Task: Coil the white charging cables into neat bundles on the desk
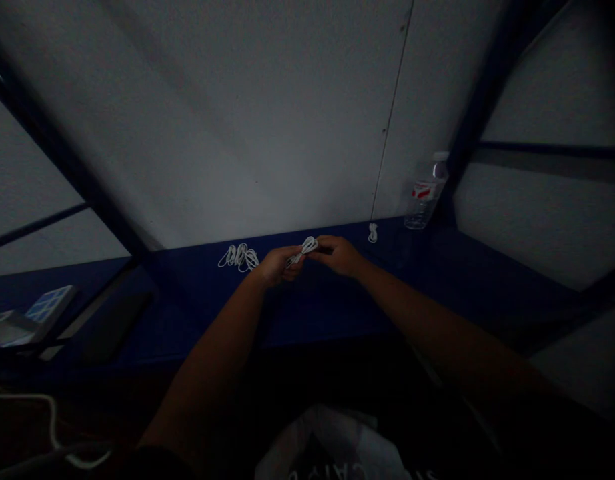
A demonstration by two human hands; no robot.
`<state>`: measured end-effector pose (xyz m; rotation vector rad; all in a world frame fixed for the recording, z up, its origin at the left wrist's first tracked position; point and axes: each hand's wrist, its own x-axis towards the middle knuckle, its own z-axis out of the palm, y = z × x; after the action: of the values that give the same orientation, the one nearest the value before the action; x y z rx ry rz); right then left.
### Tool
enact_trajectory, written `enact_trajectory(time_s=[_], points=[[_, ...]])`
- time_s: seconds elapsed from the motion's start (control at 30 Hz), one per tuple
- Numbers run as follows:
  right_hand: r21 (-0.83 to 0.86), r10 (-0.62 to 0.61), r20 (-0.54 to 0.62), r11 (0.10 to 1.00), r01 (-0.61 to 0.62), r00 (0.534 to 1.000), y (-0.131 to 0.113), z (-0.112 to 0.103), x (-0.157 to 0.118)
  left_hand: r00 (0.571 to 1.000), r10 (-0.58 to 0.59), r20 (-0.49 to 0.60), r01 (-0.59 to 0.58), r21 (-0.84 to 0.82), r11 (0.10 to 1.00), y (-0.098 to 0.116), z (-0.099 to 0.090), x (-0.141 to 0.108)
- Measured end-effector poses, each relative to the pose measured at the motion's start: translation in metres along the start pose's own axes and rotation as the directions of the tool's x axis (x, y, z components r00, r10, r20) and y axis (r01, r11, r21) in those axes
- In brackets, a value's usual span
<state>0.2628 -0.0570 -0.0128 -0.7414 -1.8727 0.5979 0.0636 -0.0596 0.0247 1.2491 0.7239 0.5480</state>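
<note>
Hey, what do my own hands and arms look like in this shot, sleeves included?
Your left hand and right hand look bare, with no gloves or watch visible. The forearms are uncovered too, up to dark sleeves. It's too dim to tell the sleeves' exact colour.

Blue shelf (312,313), white cables (241,255), clear bottle (422,203)

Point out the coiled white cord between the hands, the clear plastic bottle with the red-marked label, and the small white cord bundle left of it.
Coiled white cord (309,245): head view, on its loops.
Clear plastic bottle (424,192): head view, on its label.
Small white cord bundle (372,233): head view, on its middle.
</note>
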Motion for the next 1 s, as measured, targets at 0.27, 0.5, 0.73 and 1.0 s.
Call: enact_trajectory(time_s=[0.27,0.5,0.73,1.0], points=[[-0.090,-0.114,0.002,0.989,0.114,0.993,-0.007,-0.001,-0.004,0.996,0.087,-0.023,-0.085,0.093,0.992,-0.010,0.005,0.006],[-0.179,-0.160,0.029,0.970,0.163,0.987,-0.015,-0.004,-0.004,0.938,0.308,-0.161,-0.210,0.446,0.870,-0.018,0.011,0.014],[-0.029,-0.013,-0.013,1.000,0.012,1.000,-0.007,-0.005,-0.001,0.876,0.427,-0.224,-0.245,0.556,0.794,-0.018,0.021,0.018],[0.195,0.213,0.173,0.950,-0.246,0.962,-0.001,-0.007,0.000,0.950,0.239,-0.201,-0.125,0.459,0.880,-0.018,0.016,0.018]])
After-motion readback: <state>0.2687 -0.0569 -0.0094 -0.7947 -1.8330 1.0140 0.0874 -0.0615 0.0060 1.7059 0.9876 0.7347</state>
